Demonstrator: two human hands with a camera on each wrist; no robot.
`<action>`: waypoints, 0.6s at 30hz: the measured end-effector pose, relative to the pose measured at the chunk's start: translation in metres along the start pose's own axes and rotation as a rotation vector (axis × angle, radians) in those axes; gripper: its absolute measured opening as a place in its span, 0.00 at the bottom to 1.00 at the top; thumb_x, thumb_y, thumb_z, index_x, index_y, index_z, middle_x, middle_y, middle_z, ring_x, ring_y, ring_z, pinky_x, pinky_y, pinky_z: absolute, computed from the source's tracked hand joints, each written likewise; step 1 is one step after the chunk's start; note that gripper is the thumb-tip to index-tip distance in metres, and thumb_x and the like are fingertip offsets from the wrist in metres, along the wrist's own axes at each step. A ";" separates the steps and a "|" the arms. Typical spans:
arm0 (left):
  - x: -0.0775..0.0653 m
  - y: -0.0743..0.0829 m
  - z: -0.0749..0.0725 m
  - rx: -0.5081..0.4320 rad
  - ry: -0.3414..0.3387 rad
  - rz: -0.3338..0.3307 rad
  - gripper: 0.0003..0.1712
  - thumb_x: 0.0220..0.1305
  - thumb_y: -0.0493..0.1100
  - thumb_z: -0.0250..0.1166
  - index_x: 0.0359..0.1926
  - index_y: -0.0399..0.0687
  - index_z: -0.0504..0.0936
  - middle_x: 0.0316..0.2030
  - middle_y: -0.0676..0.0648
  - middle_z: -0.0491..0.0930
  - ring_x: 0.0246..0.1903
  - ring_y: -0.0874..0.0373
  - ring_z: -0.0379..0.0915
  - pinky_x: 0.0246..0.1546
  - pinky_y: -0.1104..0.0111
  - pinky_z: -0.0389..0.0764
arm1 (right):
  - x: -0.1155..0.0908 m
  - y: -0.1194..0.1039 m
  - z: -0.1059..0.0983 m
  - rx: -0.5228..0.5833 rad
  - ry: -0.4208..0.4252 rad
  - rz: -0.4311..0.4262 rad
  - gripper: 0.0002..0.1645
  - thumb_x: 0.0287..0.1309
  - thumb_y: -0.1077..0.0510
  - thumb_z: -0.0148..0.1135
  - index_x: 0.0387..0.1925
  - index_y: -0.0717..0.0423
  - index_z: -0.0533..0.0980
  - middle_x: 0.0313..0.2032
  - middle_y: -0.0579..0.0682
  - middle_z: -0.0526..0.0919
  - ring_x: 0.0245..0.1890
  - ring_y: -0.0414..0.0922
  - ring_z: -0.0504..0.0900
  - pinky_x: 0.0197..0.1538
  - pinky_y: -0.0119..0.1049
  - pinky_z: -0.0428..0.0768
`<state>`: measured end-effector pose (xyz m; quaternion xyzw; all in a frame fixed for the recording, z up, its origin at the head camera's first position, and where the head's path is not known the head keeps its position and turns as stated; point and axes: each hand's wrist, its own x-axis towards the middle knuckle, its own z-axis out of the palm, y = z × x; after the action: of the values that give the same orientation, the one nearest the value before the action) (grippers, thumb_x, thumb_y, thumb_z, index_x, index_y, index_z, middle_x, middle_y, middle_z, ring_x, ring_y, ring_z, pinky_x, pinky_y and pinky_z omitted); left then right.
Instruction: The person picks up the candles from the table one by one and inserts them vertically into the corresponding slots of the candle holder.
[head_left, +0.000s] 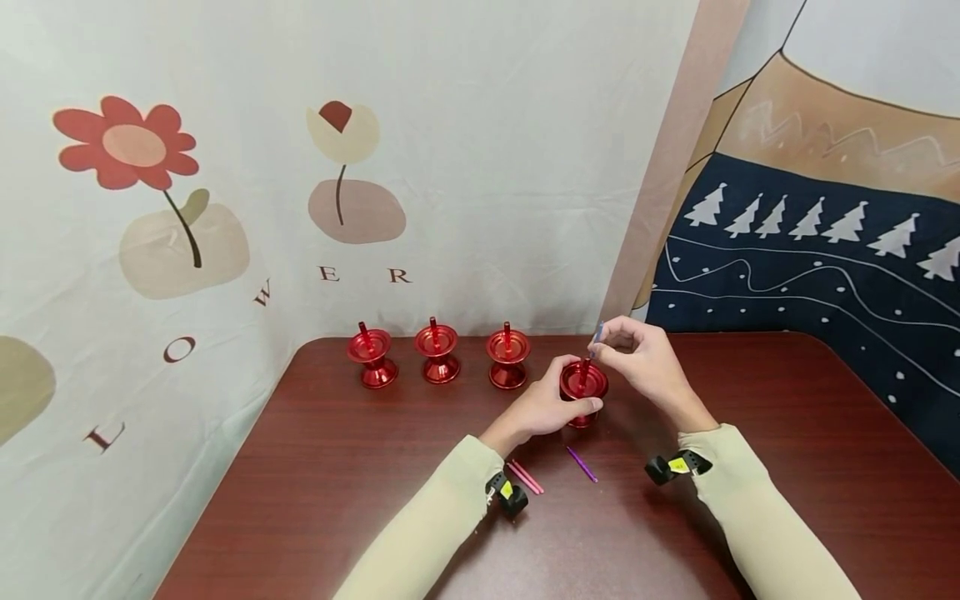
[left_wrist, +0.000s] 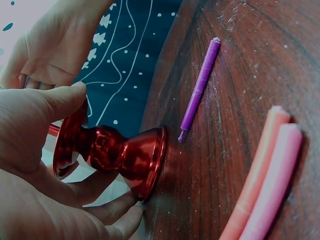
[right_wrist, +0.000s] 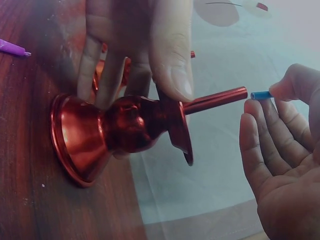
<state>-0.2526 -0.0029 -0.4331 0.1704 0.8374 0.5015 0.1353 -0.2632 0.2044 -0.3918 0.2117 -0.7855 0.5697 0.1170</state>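
My left hand [head_left: 549, 405] holds a shiny red metal candle holder [right_wrist: 131, 125] around its dish, thumb on the near side and fingers beyond. The holder's base is on or close over the brown table. From its dish rises a thin red tube [right_wrist: 220, 100]. Just off the tube's open top, my right hand [head_left: 639, 357] pinches a slim blue candle [right_wrist: 260, 94] between thumb and finger. In the right wrist view the candle's end faces the tube, with a small gap between. Most of the candle is hidden by the right hand there.
Three matching red candle holders [head_left: 372, 346], [head_left: 437, 342], [head_left: 507, 346] stand in a row along the table's back edge. A purple candle [left_wrist: 201, 87] and two pink candles [left_wrist: 272, 185] lie nearer on the table [head_left: 315, 517]. A printed cloth [head_left: 510, 167] hangs behind.
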 end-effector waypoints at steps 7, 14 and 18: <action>0.005 -0.006 0.001 0.034 0.019 0.027 0.48 0.70 0.62 0.75 0.81 0.53 0.63 0.62 0.41 0.84 0.59 0.52 0.82 0.61 0.57 0.81 | 0.001 0.002 0.004 0.018 0.003 -0.018 0.05 0.69 0.68 0.72 0.41 0.67 0.82 0.39 0.64 0.90 0.36 0.42 0.88 0.44 0.28 0.86; 0.000 0.002 0.000 0.035 0.018 -0.002 0.48 0.70 0.59 0.76 0.81 0.53 0.63 0.63 0.41 0.84 0.60 0.51 0.82 0.63 0.57 0.81 | 0.000 0.003 0.005 0.001 -0.005 -0.010 0.04 0.70 0.67 0.72 0.42 0.65 0.83 0.40 0.62 0.90 0.37 0.41 0.88 0.45 0.28 0.86; -0.001 0.002 0.000 0.037 0.013 -0.002 0.48 0.70 0.59 0.76 0.82 0.52 0.63 0.64 0.41 0.83 0.60 0.51 0.82 0.63 0.56 0.81 | -0.001 0.004 0.005 -0.001 -0.012 -0.015 0.04 0.71 0.67 0.72 0.43 0.65 0.83 0.41 0.62 0.90 0.37 0.41 0.88 0.46 0.28 0.86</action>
<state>-0.2516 -0.0028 -0.4316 0.1689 0.8475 0.4868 0.1274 -0.2640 0.2009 -0.3966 0.2209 -0.7848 0.5672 0.1166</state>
